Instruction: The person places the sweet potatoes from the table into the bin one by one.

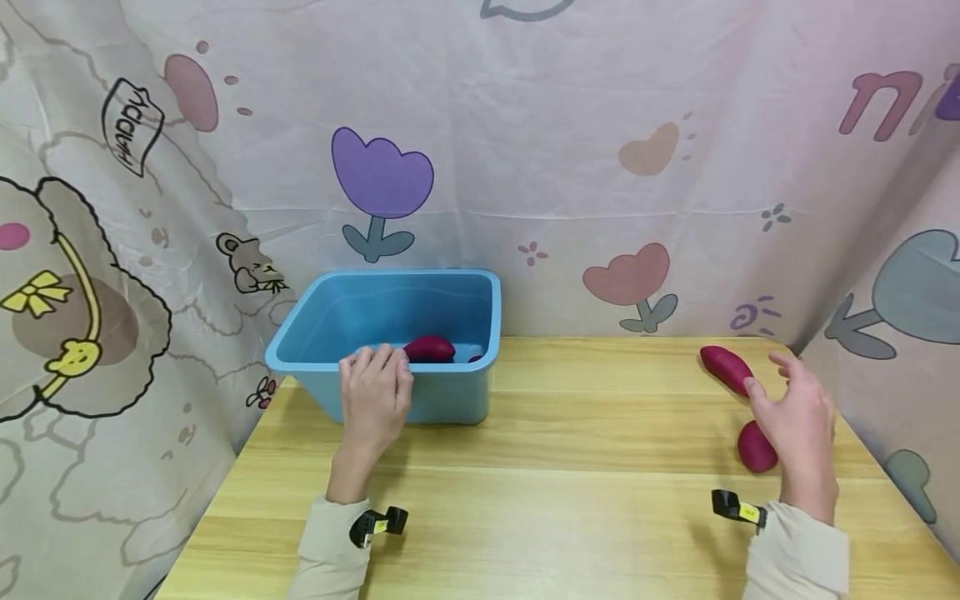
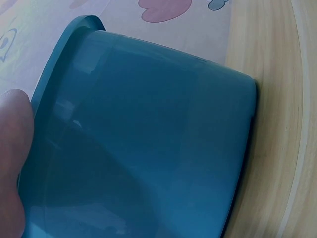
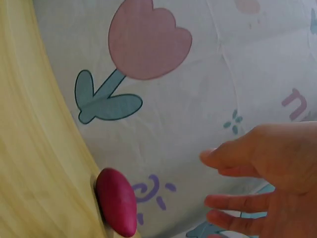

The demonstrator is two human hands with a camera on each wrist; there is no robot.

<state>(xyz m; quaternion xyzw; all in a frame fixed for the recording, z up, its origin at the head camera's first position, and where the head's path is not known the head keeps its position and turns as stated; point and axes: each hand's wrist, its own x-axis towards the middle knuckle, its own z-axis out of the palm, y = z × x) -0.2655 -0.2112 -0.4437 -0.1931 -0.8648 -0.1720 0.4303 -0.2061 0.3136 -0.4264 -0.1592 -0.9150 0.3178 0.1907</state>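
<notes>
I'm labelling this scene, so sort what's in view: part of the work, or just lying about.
Likely part of the work:
blue bin
crimson oblong pieces, inside and outside the bin

Just about:
printed curtain
wooden table, merely supporting
black wrist devices

On the patterned cloth (image 1: 45,133) to my left, a small outlined banner (image 1: 133,127) carries black lettering at a steep slant that seems to read "HAPPY". High on the right of the cloth in front of me is a large dusty-pink lowercase letter "n" (image 1: 881,106); a beige stroke and a purple shape (image 1: 951,102) follow it, running out of sight, so I cannot make out more. The view from my right wrist shows that "n" too. A yellow label (image 1: 380,527) on my left wristband is too small to read.
</notes>
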